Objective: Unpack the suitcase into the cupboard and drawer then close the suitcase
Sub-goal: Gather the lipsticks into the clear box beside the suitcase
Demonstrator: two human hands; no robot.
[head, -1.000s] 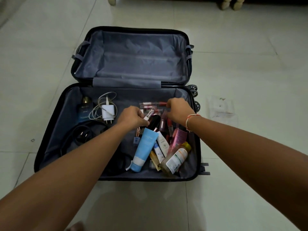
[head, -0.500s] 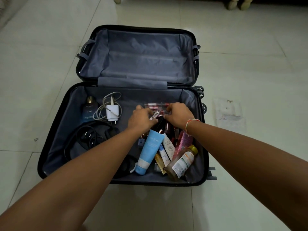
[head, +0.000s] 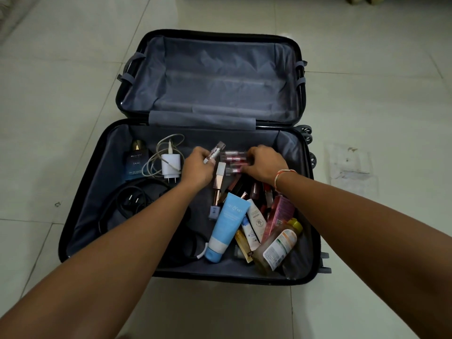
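Observation:
A black suitcase (head: 80, 204) lies open on the floor, its grey lid half (head: 215, 79) empty. The near half holds a blue perfume box (head: 134, 165), a white charger with cable (head: 170, 165), black cables (head: 132, 199), a blue tube (head: 227, 228), a yellow-capped bottle (head: 281, 245) and several small cosmetics. My left hand (head: 198, 167) is shut on a small clear lip gloss tube (head: 216, 151). My right hand (head: 264, 165) grips a cluster of red lip gloss tubes (head: 232, 159) at the pile's far end.
Pale floor tiles surround the suitcase. A clear plastic sheet (head: 349, 167) lies on the floor to the right of the suitcase wheels (head: 307, 133). Furniture feet (head: 364, 0) show at the top edge.
My left hand has tilted the clear tube up and away from the pile. My right hand has closed further over the red tubes. The camera has shifted slightly.

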